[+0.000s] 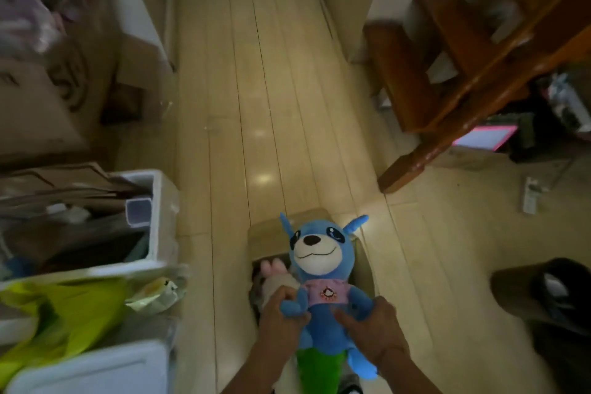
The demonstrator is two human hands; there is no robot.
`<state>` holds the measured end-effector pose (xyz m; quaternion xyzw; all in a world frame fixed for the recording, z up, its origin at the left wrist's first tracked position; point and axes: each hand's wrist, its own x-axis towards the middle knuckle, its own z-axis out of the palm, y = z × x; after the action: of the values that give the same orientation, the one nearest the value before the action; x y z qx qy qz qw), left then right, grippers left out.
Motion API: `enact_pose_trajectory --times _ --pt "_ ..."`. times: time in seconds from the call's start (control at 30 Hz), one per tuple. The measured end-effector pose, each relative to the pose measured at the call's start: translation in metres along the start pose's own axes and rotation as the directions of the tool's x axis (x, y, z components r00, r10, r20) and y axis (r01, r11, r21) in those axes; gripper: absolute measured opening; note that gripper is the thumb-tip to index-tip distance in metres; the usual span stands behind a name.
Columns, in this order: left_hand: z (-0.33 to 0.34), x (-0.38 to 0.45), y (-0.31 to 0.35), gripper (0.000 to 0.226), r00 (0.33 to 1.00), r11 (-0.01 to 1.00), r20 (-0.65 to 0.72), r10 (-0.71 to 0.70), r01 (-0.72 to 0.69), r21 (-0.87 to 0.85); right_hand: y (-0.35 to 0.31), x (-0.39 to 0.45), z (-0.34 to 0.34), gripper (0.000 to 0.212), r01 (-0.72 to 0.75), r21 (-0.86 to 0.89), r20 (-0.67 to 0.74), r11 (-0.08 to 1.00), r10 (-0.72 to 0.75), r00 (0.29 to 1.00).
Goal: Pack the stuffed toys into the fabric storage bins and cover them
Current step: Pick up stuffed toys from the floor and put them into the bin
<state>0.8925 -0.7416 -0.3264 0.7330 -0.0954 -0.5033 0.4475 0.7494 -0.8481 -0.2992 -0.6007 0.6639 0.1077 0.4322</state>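
Observation:
A blue stuffed dog [319,253] with a white muzzle and a pink shirt lies face up over a beige fabric storage bin [271,233] on the floor. My left hand [281,317] grips its left arm and side. My right hand [371,326] clasps its body on the right. A pink and white plush [275,275] sits inside the bin, beside the dog's shoulder. A green plush piece [316,368] shows below the dog, between my forearms. Most of the bin's inside is hidden by the toys.
White plastic boxes [160,211] with cardboard and a yellow-green bag [64,313] stand at the left. A brown wooden staircase [463,73] rises at the right. A dark round object [550,291] lies at the right edge. Pale wood floor [256,89] runs ahead.

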Motion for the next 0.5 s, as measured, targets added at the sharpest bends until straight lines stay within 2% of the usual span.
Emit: enact_pose_trajectory --times 0.03,0.07,0.2,0.33,0.4,0.5 --pt "0.010 0.013 -0.018 0.037 1.000 1.000 0.000 -0.006 0.006 -0.015 0.014 0.019 0.015 0.079 -0.019 -0.034 -0.001 0.999 0.019 1.000" --pt "0.020 0.026 -0.035 0.036 0.999 0.999 -0.003 -0.032 0.032 -0.022 0.024 0.036 0.027 0.086 -0.030 -0.038 0.003 0.999 0.030 1.000" --pt "0.051 0.089 -0.114 0.037 0.995 0.995 0.025 -0.098 0.097 0.027 0.079 0.124 0.079 0.097 -0.006 -0.106 0.059 0.994 0.013 0.998" --pt "0.081 0.156 -0.192 0.037 0.991 0.985 0.058 -0.124 0.116 0.127 0.121 0.196 0.118 0.071 0.033 -0.144 -0.006 0.989 -0.034 0.999" --pt "0.090 0.186 -0.219 0.036 0.992 0.979 0.053 -0.113 0.102 0.177 0.140 0.230 0.139 0.067 0.067 -0.142 -0.024 0.988 -0.071 0.997" --pt "0.101 0.218 -0.255 0.040 0.982 0.939 0.134 -0.136 0.084 0.335 0.171 0.270 0.165 0.067 0.044 -0.140 0.031 0.989 -0.040 0.999"
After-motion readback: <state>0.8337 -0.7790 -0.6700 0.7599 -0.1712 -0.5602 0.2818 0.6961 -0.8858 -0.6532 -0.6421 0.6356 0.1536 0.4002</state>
